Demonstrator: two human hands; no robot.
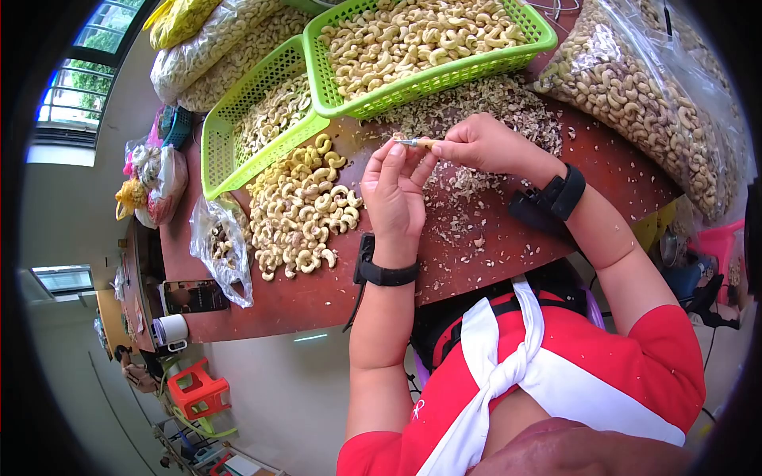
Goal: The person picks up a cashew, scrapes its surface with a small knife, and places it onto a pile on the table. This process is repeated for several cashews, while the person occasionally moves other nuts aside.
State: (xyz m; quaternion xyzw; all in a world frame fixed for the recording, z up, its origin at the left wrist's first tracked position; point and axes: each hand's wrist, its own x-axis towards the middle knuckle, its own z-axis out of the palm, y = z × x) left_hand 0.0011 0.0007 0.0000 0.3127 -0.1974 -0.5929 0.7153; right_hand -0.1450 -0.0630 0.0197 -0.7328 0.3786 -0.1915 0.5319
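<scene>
Above the red table, my right hand [481, 145] is wrapped round the wooden handle of a small knife [421, 143]. The metal tip of the knife points left and meets the fingertips of my left hand [397, 184]. Those fingers are pinched together on something small, mostly hidden, probably a cashew. Left of my left hand lies a loose pile of pale cashews [298, 210]. Scraps of skin [468, 186] are scattered under and behind both hands.
Two green baskets [444, 77] [266, 163] of cashews stand at the back. A large clear bag of cashews [635, 103] is at the right. Near the left edge are a small plastic bag [220, 246], a phone [194, 296] and a white mug [169, 329].
</scene>
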